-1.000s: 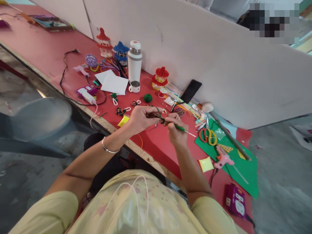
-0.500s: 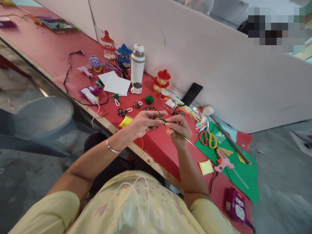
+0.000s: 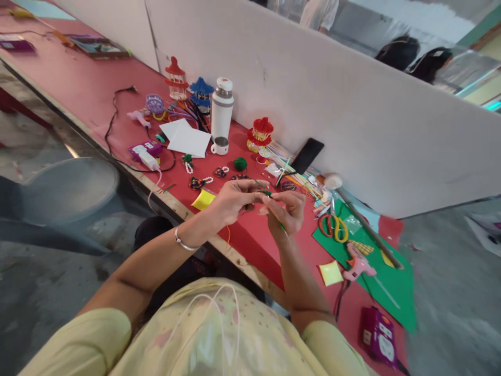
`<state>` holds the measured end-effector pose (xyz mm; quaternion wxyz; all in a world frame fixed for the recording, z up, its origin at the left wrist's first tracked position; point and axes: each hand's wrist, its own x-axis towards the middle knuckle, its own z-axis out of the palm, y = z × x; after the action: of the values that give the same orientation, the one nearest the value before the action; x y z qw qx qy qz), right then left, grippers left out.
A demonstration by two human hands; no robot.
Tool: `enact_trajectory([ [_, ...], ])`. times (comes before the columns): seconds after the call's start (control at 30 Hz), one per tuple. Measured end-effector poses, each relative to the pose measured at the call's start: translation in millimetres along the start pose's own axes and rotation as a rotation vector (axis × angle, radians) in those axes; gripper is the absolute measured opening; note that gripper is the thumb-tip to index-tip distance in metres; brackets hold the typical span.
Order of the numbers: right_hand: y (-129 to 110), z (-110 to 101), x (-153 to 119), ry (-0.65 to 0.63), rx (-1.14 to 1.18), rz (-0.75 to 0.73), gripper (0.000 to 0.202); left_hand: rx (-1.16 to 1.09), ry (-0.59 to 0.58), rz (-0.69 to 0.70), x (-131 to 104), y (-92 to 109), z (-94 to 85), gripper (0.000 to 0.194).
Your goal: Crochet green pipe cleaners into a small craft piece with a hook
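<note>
My left hand (image 3: 231, 201) is closed in a pinch on a small piece of green yarn work (image 3: 266, 192), with a strand of yarn running over its raised forefinger. Close against it, my right hand (image 3: 287, 210) grips a thin crochet hook (image 3: 282, 226) with a green handle, whose end points down toward my wrist. The hook's tip is hidden at the yarn between my fingertips. Just beyond my hands lies a ball of green yarn (image 3: 240, 164). Small braided, multicoloured pieces with white bead loops (image 3: 197, 183) rest to the left of it.
A white flask (image 3: 222, 112) and its cup (image 3: 219, 146) stand behind. Right of my hands lie scissors (image 3: 333, 228), a phone (image 3: 308, 155), a pink glue gun (image 3: 358, 263) and a stick (image 3: 368, 227) on green sheet. A purple power box (image 3: 379, 335) sits near the right edge.
My right hand has turned, its fingers curling more, and the hook now points more steeply down toward my wrist. My left hand keeps its pinch on the green yarn work. The view has shifted slightly.
</note>
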<state>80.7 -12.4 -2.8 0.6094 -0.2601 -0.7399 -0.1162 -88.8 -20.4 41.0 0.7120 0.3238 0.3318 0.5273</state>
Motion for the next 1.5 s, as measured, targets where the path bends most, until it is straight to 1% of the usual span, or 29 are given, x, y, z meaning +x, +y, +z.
enact_trajectory([
  [0.1, 7.1, -3.6, 5.7, -0.083, 0.207, 0.049, 0.034, 0.012, -0.056, -0.032, -1.2, 9.3, -12.0, 0.043],
  [0.17, 9.6, -5.5, 9.1, -0.122, 0.282, 0.060, 0.029, 0.022, -0.074, -0.036, -1.0, 11.9, -17.7, 0.042],
  [0.23, 10.1, -6.1, 10.6, -0.118, 0.297, 0.058, 0.025, 0.020, -0.092, -0.045, -0.2, 12.1, -20.7, 0.041],
  [0.33, 10.6, -4.6, 8.9, -0.086, 0.300, 0.084, 0.022, -0.010, -0.152, -0.110, 1.9, 10.6, -22.2, 0.043],
  [0.4, 12.1, -3.6, 6.9, -0.092, 0.303, 0.109, 0.026, -0.036, -0.202, -0.159, 3.6, 9.8, -23.4, 0.045],
  [0.47, 14.1, -3.8, 6.3, -0.119, 0.322, 0.122, 0.028, -0.044, -0.221, -0.176, 5.1, 9.7, -25.6, 0.046],
  [0.6, 16.6, -8.3, 10.3, -0.177, 0.379, 0.117, 0.023, 0.020, -0.179, -0.150, 6.9, 11.3, -31.0, 0.048],
  [0.77, 19.6, -17.1, 12.4, -0.242, 0.355, 0.104, 0.025, 0.110, -0.134, -0.110, 6.4, 12.9, -34.6, 0.048],
  [1.03, 20.9, -26.6, 10.2, -0.280, 0.321, 0.067, 0.027, 0.181, -0.141, -0.102, 7.8, 11.6, -36.3, 0.048],
  [1.13, 20.5, -29.0, 9.7, -0.296, 0.312, 0.060, 0.029, 0.184, -0.140, -0.110, 7.1, 14.6, -34.5, 0.044],
  [1.3, 19.2, -33.7, 9.3, -0.340, 0.304, 0.088, 0.033, 0.210, -0.120, -0.111, 4.3, 20.6, -30.9, 0.040],
  [1.5, 17.3, -38.4, 13.9, -0.349, 0.327, 0.047, 0.036, 0.256, -0.165, -0.077, 4.4, 23.7, -31.2, 0.038],
])
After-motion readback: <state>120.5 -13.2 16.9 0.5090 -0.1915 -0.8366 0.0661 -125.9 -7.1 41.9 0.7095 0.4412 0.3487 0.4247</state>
